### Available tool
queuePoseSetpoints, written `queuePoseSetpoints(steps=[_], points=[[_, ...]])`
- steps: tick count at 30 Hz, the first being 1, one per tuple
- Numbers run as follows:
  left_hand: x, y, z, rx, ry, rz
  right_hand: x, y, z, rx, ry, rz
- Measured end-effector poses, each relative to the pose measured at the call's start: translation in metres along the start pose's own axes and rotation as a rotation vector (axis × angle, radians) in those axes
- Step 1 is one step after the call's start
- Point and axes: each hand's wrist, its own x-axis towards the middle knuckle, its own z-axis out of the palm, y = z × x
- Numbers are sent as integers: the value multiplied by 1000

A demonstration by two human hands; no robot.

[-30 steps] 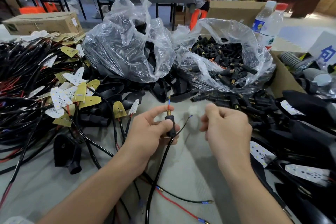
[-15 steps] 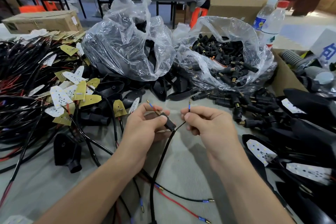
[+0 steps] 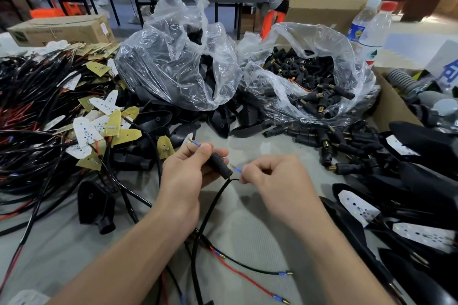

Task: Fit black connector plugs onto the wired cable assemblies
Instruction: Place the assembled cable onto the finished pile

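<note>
Head view: far out to the left of the left hand (image 3: 182,178) lies a heap of wired cable assemblies (image 3: 32,116), apparently waiting for plugs. The left hand grips a black connector plug (image 3: 219,164) between thumb and curled fingers, with one blue-sleeved wire tip (image 3: 195,143) poking out past the thumb, seemingly already threaded. Just right of the plug, the right hand (image 3: 275,181) pinches a second blue-sleeved wire tip (image 3: 237,169), close to the plug's near end but not yet in. This unit looks about half fitted. Beyond the right hand, an open bag (image 3: 309,39) and loose plugs (image 3: 332,148) scattered on the table (image 3: 247,218) suggest most of the job remains.
</note>
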Motion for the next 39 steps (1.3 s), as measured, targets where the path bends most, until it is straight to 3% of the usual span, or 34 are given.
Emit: queuePoseSetpoints(steps=[4, 12, 34, 39], points=[[2, 0, 0, -88, 50, -23, -2, -1, 4, -85, -94, -27], [4, 1, 0, -185, 37, -67, -2, -2, 5, -51, -21, 0], [-5, 0, 7, 62, -55, 214, 0, -10, 16, -342, 152, 162], [-1, 0, 5, 53, -31, 199, 2, -7, 14, -192, 98, 159]])
